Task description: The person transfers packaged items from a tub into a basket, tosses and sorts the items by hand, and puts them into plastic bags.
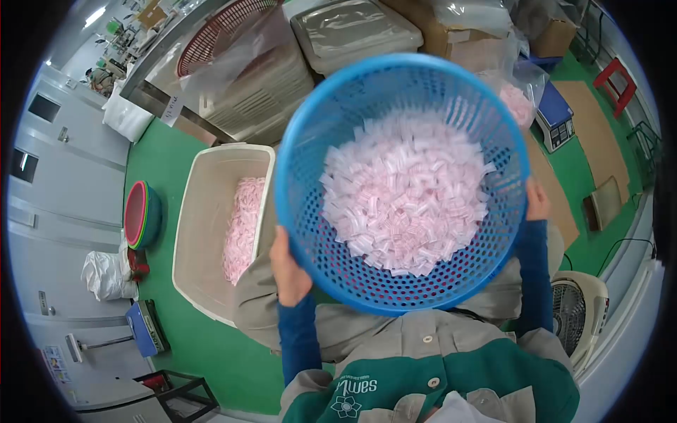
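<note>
Fingers [534, 192] of the left hand [290, 275] and right hand [539, 204] are bent partway closed against opposite sides of the basket [300, 169], which is held up with pink pieces [409, 194] inside. Well left of the basket, bowls [135, 215] are stacked; just left, a tub [194, 247] is partly covered by a leg [255, 303]. Beyond it, a box [356, 35] is overlapped. To its right, a scale [556, 116] and fan [571, 310] are seen.
</note>
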Available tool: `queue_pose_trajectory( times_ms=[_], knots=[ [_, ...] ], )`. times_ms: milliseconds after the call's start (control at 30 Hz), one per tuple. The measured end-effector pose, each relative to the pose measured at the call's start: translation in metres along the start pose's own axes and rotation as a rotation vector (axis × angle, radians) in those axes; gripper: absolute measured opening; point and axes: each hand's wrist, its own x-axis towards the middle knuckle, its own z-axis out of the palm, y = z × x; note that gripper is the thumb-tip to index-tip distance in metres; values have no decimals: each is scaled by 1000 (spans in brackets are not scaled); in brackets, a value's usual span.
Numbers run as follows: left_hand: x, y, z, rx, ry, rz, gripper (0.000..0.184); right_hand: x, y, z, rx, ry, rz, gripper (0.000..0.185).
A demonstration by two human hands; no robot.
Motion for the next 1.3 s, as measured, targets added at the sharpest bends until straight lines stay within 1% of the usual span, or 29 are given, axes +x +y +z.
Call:
queue_pose_trajectory(
  times_ms=[100, 167, 200, 300, 400, 467, 500, 567, 600, 633, 667, 700, 733, 767, 800, 867, 900, 967, 1067, 1133, 1200, 1267, 1300],
  knots=[
    [-40, 34, 48, -30, -30, 159, 42, -15, -44, 3, 211, 3, -3, 20],
    [4, 6, -2, -63, -90, 166, 42, 4, 11, 16, 43, 158, -235, 22],
    [45, -25, -32, -23, -81, 170, 40, 27, 64, 21, -71, 123, -244, 23],
    [67, -33, -8, 71, 67, 73, 42, 64, 145, 24, -117, -12, 57, 30],
    [46, -29, 2, 71, 133, -47, 43, 38, 112, 32, -34, 45, 102, 33],
    [37, -31, -1, 64, 159, -103, 45, 22, 78, 29, -130, 21, 227, 32],
    [34, -30, -3, 22, 128, -131, 44, 12, 47, 30, -155, 19, 236, 29],
    [18, -18, -3, -67, 39, -123, 44, 24, 76, 5, -58, 77, -72, 25],
    [2, -1, 8, -78, -1, -116, 43, 14, 47, -1, -34, 41, -86, 24],
    [-16, 12, 22, -75, -42, -16, 44, -4, -14, 0, -8, 4, -103, 22],
    [-23, 18, 28, -90, -70, 40, 43, -19, -53, 6, 94, -4, -112, 23],
    [-30, 24, 34, -107, -99, 95, 43, -23, -57, 10, 145, 11, -120, 23],
    [-37, 30, 41, -126, -129, 151, 43, -23, -49, 15, 158, 45, -151, 24],
    [-16, 16, 26, -104, -111, 165, 37, -5, -11, 18, 52, 123, -222, 25],
    [5, 1, 11, -81, -93, 178, 32, 16, 39, 24, -63, 148, -214, 25],
    [62, -47, -31, -35, -21, 62, 28, 46, 108, 30, -207, 99, -26, 27],
    [66, -46, -23, -8, -9, 42, 31, 58, 127, 32, -211, 76, 75, 28],
    [62, -43, -9, 23, 33, -8, 36, 51, 116, 30, -147, 81, 130, 29],
    [36, -34, 10, 31, 111, -64, 42, 16, 43, 33, -93, 84, 167, 25],
    [33, -28, 2, 40, 140, -96, 44, 17, 40, 22, 36, 56, 160, 22],
    [7, -8, 4, -53, 35, -43, 43, 23, 43, -10, -8, 35, -25, 24],
    [-22, 15, 4, -116, -60, 22, 42, -17, -53, -9, 160, 19, 74, 25],
    [-20, 13, 8, -130, -76, 61, 43, -14, -48, -4, 138, 45, -30, 25]
  ],
)
